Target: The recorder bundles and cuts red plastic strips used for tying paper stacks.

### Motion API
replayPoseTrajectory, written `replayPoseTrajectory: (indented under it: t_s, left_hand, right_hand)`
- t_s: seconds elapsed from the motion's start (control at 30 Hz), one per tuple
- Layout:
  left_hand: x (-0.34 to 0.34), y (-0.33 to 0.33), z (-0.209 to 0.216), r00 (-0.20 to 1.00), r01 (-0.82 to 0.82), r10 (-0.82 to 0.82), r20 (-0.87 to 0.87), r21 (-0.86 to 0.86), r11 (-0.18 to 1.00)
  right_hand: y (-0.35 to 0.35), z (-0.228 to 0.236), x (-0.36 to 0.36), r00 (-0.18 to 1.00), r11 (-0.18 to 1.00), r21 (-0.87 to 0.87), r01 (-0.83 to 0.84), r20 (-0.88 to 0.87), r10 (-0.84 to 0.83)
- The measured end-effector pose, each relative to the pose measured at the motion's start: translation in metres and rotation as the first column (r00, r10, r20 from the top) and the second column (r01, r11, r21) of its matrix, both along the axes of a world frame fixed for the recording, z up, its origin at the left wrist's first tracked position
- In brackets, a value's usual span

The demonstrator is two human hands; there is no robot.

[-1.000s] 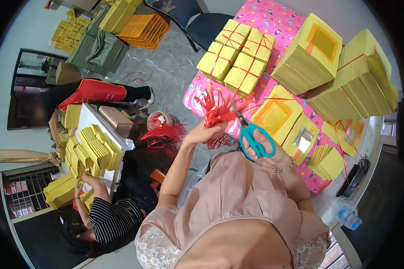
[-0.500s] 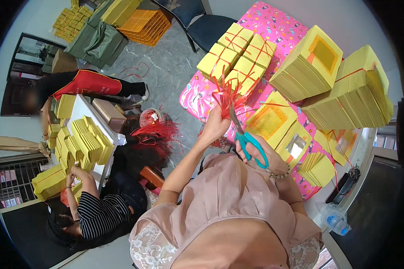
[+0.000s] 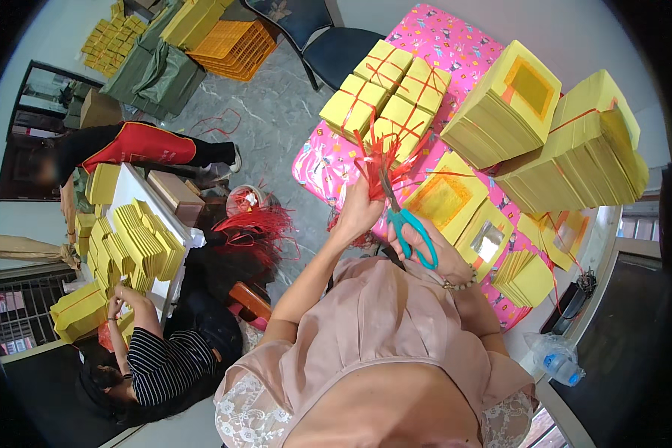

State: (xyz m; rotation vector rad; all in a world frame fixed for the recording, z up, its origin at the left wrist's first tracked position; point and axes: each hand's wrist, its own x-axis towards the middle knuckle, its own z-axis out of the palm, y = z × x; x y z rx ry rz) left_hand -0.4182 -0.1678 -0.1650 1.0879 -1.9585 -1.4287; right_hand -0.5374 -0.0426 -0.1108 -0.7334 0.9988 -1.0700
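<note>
My left hand [image 3: 360,207] is closed round a bunch of red plastic string [image 3: 381,153], whose loose ends fan out above the fist. In my right hand [image 3: 423,245] is a pair of scissors [image 3: 408,233] with teal handles, fingers through the loops. Their blades reach up into the red strands beside my left hand; how far apart they stand is hard to see. Just beyond are yellow paper bundles [image 3: 355,104] tied crosswise with red string. Yellow sheets with an orange square [image 3: 444,196] lie right of the scissors.
Tall stacks of yellow paper [image 3: 493,112] stand on the pink patterned tablecloth [image 3: 317,160]. A dark chair [image 3: 343,56] is behind. Leftward, a pail [image 3: 243,200] overflows with red string [image 3: 254,231]. Two people work at a white table [image 3: 138,187] piled with yellow paper. A plastic bottle [image 3: 564,368] lies at right.
The view has shifted slightly, moving the scene a little left. My right hand and the scissors' handles have turned slightly; both hands keep their hold.
</note>
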Motion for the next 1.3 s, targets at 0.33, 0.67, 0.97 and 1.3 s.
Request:
replayPoseTrajectory:
  t_s: [0.33,0.67,0.97,1.3]
  left_hand:
    - [0.0019,-0.0020,-0.0060,0.997,0.066,-0.069,-0.046,-0.054,0.996]
    - [0.0005,-0.0008,-0.0018,0.995,0.086,-0.090,-0.048,-0.086,0.993]
    - [0.0010,-0.0026,-0.0042,0.990,0.135,-0.133,0.042,-0.055,0.989]
    - [0.0000,0.0002,0.0000,0.987,0.158,-0.160,-0.011,-0.080,0.984]
  right_hand:
    - [-0.0042,0.0015,-0.0072,0.998,0.999,-0.030,0.010,0.056,-0.008]
    - [-0.0047,0.0008,-0.0072,0.997,0.998,-0.062,0.004,-0.071,-0.008]
    - [-0.0011,-0.0026,-0.0095,0.987,0.999,0.022,0.047,0.152,-0.050]
    - [-0.0013,-0.0006,-0.0021,0.976,0.992,0.059,0.112,0.182,-0.121]
